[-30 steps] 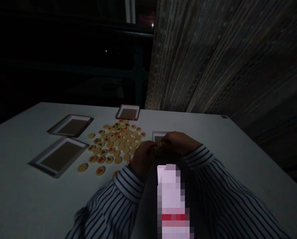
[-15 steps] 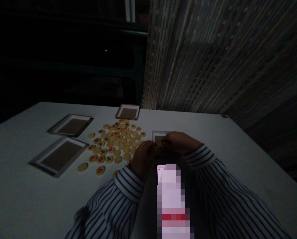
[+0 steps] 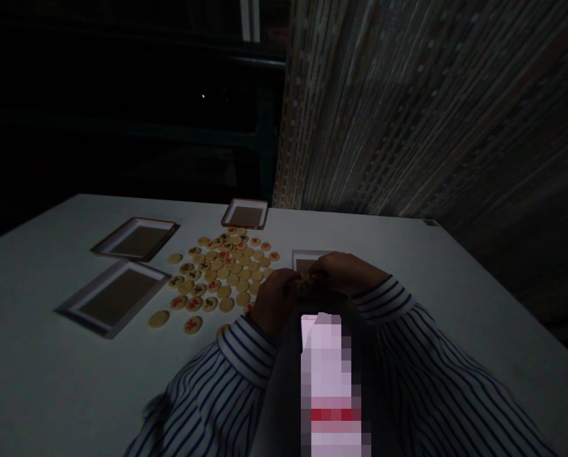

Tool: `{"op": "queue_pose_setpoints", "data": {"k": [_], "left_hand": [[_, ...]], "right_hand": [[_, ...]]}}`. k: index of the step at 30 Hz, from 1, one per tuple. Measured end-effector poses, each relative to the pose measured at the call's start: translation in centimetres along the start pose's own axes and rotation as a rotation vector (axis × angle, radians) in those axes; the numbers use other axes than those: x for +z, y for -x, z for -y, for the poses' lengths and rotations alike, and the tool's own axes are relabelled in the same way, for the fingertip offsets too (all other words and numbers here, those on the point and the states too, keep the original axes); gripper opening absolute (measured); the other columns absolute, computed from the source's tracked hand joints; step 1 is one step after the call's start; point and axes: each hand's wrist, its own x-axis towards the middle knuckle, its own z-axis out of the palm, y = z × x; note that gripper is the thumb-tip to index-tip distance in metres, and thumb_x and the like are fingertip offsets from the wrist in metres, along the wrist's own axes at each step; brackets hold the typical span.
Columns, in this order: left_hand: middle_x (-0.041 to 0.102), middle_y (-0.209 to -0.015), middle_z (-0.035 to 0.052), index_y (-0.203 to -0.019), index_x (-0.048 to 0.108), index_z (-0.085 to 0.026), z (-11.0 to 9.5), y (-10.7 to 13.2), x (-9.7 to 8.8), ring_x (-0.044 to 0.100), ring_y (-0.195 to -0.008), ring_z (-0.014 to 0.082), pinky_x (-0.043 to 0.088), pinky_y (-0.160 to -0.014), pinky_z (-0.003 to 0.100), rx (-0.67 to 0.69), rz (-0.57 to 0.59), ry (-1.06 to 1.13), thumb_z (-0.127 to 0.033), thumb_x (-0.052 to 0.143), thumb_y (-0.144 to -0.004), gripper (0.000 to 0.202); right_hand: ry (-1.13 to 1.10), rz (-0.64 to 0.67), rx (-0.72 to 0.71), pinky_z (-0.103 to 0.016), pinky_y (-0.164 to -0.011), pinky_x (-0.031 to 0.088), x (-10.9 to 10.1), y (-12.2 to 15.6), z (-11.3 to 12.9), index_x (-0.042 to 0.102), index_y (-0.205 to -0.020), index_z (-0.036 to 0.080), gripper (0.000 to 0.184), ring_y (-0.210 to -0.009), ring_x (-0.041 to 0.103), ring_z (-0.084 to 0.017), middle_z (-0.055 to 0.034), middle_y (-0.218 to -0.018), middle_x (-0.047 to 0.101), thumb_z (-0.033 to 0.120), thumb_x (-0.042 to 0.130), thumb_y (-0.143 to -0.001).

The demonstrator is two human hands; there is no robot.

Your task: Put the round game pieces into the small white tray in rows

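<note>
Discs [image 3: 223, 273] lie scattered on white table [image 3: 59, 381] beside three shallow trays [image 3: 122, 295]; from where I stand, left hand [image 3: 275, 301] and right hand [image 3: 348, 273] nearly meet, pinching small pale pieces [image 3: 306, 279], details dark, near a fourth tray [image 3: 305, 265]; judged mid-work: some in hand, most discs loose.

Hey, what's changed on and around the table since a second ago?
The curtain has shifted slightly left. Nothing was visibly taken up or let go: the left hand and right hand stay close together, pinching something small, too dark to identify. The pieces and trays look unmoved.
</note>
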Motion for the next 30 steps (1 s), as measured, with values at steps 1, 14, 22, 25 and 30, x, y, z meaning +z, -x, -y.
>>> {"op": "queue_pose_setpoints", "data": {"k": [1, 14, 22, 25, 30], "left_hand": [[0.065, -0.089, 0.0044, -0.087, 0.061, -0.018, 0.0, 0.0, 0.0, 0.059, -0.085, 0.0159, 0.049, -0.078, 0.032, 0.0, 0.007, 0.001, -0.01, 0.048, -0.075, 0.02], [0.065, -0.089, 0.0048, -0.088, 0.061, -0.017, -0.5, -0.1, -0.3, 0.059, -0.085, 0.0159, 0.048, -0.077, 0.03, -0.032, 0.032, -0.013, -0.011, 0.048, -0.076, 0.019], [0.066, -0.088, 0.0045, -0.087, 0.061, -0.017, -0.5, -0.1, -0.5, 0.059, -0.084, 0.0162, 0.048, -0.076, 0.03, -0.023, -0.003, -0.011, -0.009, 0.047, -0.075, 0.02], [0.066, -0.088, 0.0044, -0.089, 0.061, -0.017, -0.5, -0.1, -0.5, 0.059, -0.083, 0.0164, 0.048, -0.076, 0.031, -0.034, -0.01, -0.012, -0.011, 0.048, -0.075, 0.02], [0.066, -0.088, 0.005, -0.09, 0.061, -0.017, -0.5, -0.1, -0.4, 0.059, -0.083, 0.0166, 0.049, -0.076, 0.031, -0.037, -0.001, -0.008, -0.014, 0.049, -0.077, 0.018]], "right_hand": [[0.001, 0.001, -0.003, -0.025, -0.058, 0.036, 0.0, 0.0, 0.0, 0.065, -0.091, 0.022, 0.024, -0.078, 0.059, -0.018, -0.006, -0.089, 0.066, 0.027, 0.047, -0.077], [0.051, -0.112, -0.09, -0.026, -0.065, 0.035, -0.7, 0.2, 0.6, 0.063, -0.096, 0.021, 0.025, -0.083, 0.057, -0.018, -0.0062, -0.092, 0.065, 0.029, 0.045, -0.081], [0.081, -0.195, -0.178, -0.025, -0.065, 0.033, 0.2, -0.5, 1.5, 0.062, -0.091, 0.02, 0.024, -0.084, 0.056, -0.016, -0.0059, -0.091, 0.064, 0.033, 0.044, -0.084], [0.079, -0.211, -0.186, -0.026, -0.063, 0.033, 0.4, -0.6, 1.6, 0.063, -0.091, 0.02, 0.024, -0.081, 0.056, -0.016, -0.0054, -0.09, 0.064, 0.034, 0.044, -0.084], [0.105, -0.235, -0.204, -0.026, -0.061, 0.031, 0.5, -0.6, 1.7, 0.062, -0.09, 0.02, 0.022, -0.078, 0.055, -0.016, -0.0051, -0.088, 0.064, 0.033, 0.046, -0.083]]}}
